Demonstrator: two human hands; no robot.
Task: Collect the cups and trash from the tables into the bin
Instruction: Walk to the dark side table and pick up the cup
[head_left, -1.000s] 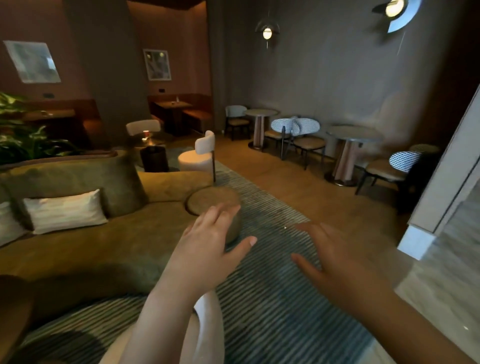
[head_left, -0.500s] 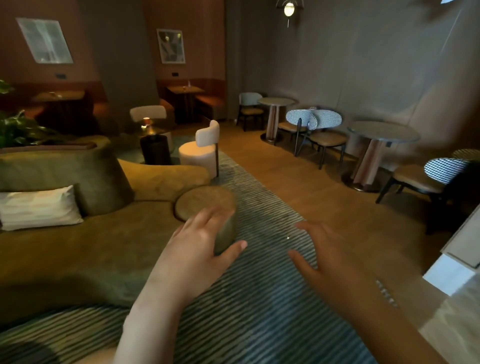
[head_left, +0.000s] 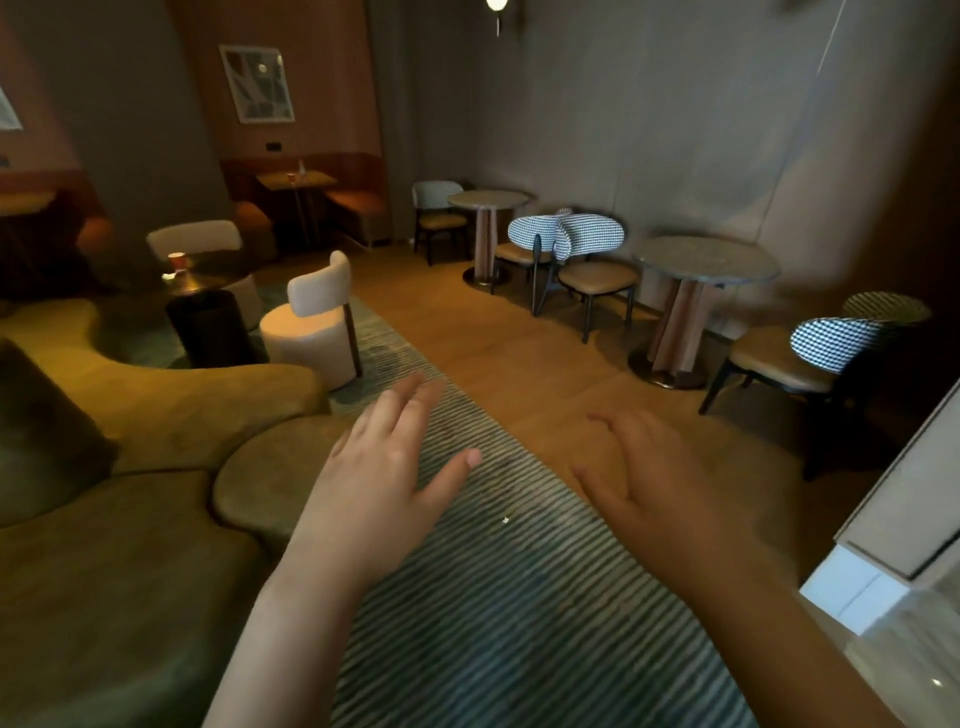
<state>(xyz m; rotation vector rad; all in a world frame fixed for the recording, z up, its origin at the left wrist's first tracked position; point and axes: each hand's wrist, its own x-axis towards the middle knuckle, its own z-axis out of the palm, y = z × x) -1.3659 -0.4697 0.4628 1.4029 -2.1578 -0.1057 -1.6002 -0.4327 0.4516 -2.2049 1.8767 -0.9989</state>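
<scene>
A red paper cup (head_left: 176, 261) stands on a small dark round table (head_left: 208, 283) far off at the left, with a small pale scrap (head_left: 167, 276) beside it. Another small red cup (head_left: 291, 178) sits on a wooden booth table (head_left: 297, 180) at the back. My left hand (head_left: 382, 478) and my right hand (head_left: 647, 478) are held out in front of me over the striped rug (head_left: 498, 613), fingers straight and spread, holding nothing. A tiny white speck (head_left: 506, 518) lies on the rug between them. No bin is in view.
An olive sofa (head_left: 130, 467) with a round end seat fills the left. A cream chair (head_left: 317, 322) stands by the dark table. Two round pedestal tables (head_left: 706, 260) with checked chairs (head_left: 592, 244) line the right wall. A white counter corner (head_left: 904, 525) juts in at right.
The view has moved forward along the rug and turned a little left; the sofa end and the tables are closer. Both hands stay spread and empty.
</scene>
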